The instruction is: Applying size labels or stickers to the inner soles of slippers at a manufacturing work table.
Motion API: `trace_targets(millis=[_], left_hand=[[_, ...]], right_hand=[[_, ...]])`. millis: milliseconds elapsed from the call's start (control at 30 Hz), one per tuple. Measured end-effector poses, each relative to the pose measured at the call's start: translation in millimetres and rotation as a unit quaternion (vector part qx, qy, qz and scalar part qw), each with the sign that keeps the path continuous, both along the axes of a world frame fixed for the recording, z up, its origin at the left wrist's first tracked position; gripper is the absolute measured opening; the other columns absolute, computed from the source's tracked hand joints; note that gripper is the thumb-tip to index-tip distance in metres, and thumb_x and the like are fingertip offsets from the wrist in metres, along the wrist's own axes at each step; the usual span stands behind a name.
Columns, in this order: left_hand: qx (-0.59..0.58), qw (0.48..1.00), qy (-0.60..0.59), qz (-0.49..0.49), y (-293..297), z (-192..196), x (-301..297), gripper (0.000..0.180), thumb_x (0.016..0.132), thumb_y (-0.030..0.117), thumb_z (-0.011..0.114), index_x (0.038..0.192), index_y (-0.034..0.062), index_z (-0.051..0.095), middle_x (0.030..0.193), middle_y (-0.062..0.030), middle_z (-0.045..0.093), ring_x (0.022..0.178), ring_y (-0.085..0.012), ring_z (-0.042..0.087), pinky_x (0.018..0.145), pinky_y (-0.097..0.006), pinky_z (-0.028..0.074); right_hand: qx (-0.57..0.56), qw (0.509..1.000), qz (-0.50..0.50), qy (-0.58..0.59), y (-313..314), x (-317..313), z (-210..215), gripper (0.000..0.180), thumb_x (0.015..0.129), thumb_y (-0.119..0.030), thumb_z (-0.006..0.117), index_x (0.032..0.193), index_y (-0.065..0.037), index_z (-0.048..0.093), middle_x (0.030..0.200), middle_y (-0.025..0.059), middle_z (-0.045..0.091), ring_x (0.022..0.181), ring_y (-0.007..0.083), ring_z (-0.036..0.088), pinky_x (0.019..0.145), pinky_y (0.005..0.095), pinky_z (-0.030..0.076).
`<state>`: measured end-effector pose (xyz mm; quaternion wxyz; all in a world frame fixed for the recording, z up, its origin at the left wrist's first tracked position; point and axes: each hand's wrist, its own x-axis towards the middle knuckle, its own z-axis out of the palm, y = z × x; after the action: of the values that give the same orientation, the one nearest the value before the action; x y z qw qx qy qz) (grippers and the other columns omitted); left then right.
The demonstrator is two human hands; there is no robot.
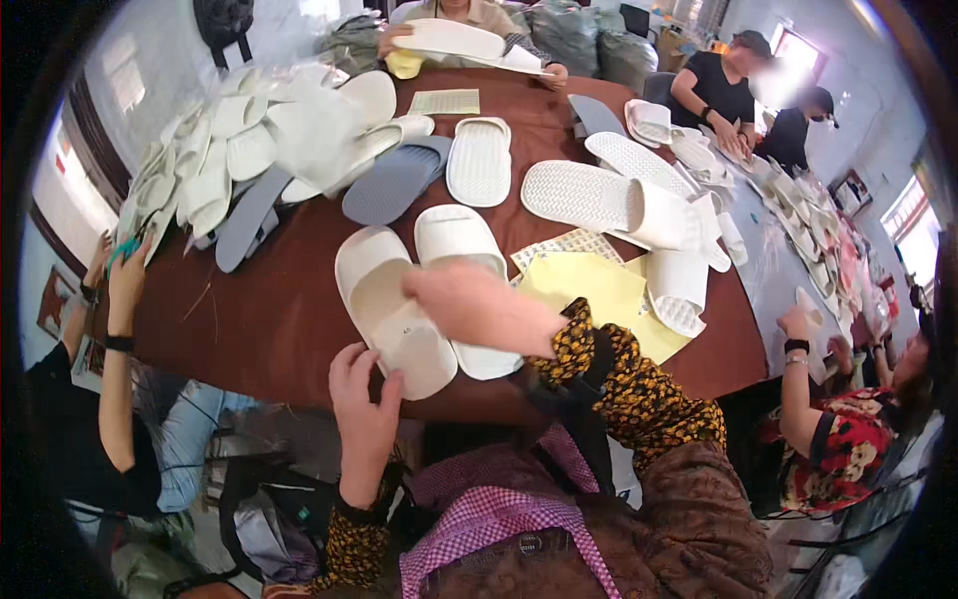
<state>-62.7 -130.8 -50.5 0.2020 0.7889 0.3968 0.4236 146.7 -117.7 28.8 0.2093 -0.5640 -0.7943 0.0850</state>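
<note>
Two white slide slippers lie side by side in front of me, toes pointing away. At the heel of the left slipper [409,349], my left hand [365,404] rests with fingers apart, the fingertips and thumb at the sole's edge. My right hand [489,304], smeared by motion, reaches across the right slipper [469,235] toward the left one's insole. Its fingers look curled, but whether they hold anything is hidden. Yellow sheets [589,290] and a sheet of small printed stickers [566,245] lie just right of the pair.
White slippers [230,140] are heaped at the left, with grey slippers [399,180] nearby. Several more white slippers [589,200] lie on the right of the brown table [269,329]. Co-workers handle slippers around it; one at the left holds a teal-handled tool [124,250].
</note>
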Motion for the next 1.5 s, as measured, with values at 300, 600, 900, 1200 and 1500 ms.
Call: trace_targets(millis=[300, 600, 900, 1200, 1500], left_hand=[[-0.123, 0.991, 0.019, 0.054, 33, 17, -3, 0.054, 0.083, 0.018, 0.066, 0.127, -0.0049, 0.046, 0.112, -0.0194, 0.055, 0.093, -0.0251, 0.059, 0.078, -0.035, 0.049], [-0.342, 0.93, -0.127, -0.045, 57, 27, 2, 0.069, 0.087, 0.015, 0.061, 0.141, -0.01, 0.025, 0.116, -0.0195, 0.057, 0.083, -0.0188, 0.062, 0.064, -0.027, 0.052], [-0.434, 0.827, -0.31, -0.18, 17, 34, 19, 0.03, 0.095, 0.013, 0.048, 0.117, -0.0078, 0.053, 0.101, -0.0123, 0.064, 0.089, -0.0166, 0.064, 0.079, -0.028, 0.05], [-0.374, 0.905, -0.182, -0.095, 20, 45, 0, 0.039, 0.093, 0.01, 0.049, 0.127, -0.0095, 0.046, 0.105, -0.0109, 0.062, 0.084, -0.0144, 0.062, 0.07, -0.026, 0.051], [-0.24, 0.969, -0.059, 0.016, 94, 60, -45, 0.049, 0.092, 0.016, 0.055, 0.137, 0.0019, 0.042, 0.127, -0.0112, 0.052, 0.104, -0.0155, 0.054, 0.08, -0.028, 0.047]], right_hand=[[0.057, 0.99, -0.129, -0.01, 19, 63, -23, 0.045, 0.082, -0.014, 0.06, 0.122, -0.001, 0.044, 0.118, 0.0223, 0.05, 0.104, 0.04, 0.053, 0.087, 0.0445, 0.045], [0.023, 0.986, -0.143, -0.087, 17, 57, -17, 0.04, 0.082, -0.004, 0.053, 0.121, 0.002, 0.042, 0.117, 0.0341, 0.047, 0.091, 0.0434, 0.062, 0.078, 0.0437, 0.052], [0.0, 0.994, -0.107, -0.019, -2, 40, -15, 0.035, 0.081, -0.007, 0.052, 0.115, -0.001, 0.042, 0.1, 0.0268, 0.058, 0.094, 0.04, 0.062, 0.078, 0.044, 0.05], [-0.193, 0.949, -0.027, 0.247, 0, 56, -10, 0.069, 0.074, -0.046, 0.07, 0.113, 0.008, 0.052, 0.095, 0.0211, 0.061, 0.077, 0.0264, 0.065, 0.057, 0.0335, 0.052], [-0.094, 0.945, -0.066, 0.305, -28, 72, 20, 0.03, 0.074, -0.024, 0.069, 0.083, 0.005, 0.066, 0.065, 0.01, 0.06, 0.052, 0.0159, 0.059, 0.044, 0.0291, 0.051]])
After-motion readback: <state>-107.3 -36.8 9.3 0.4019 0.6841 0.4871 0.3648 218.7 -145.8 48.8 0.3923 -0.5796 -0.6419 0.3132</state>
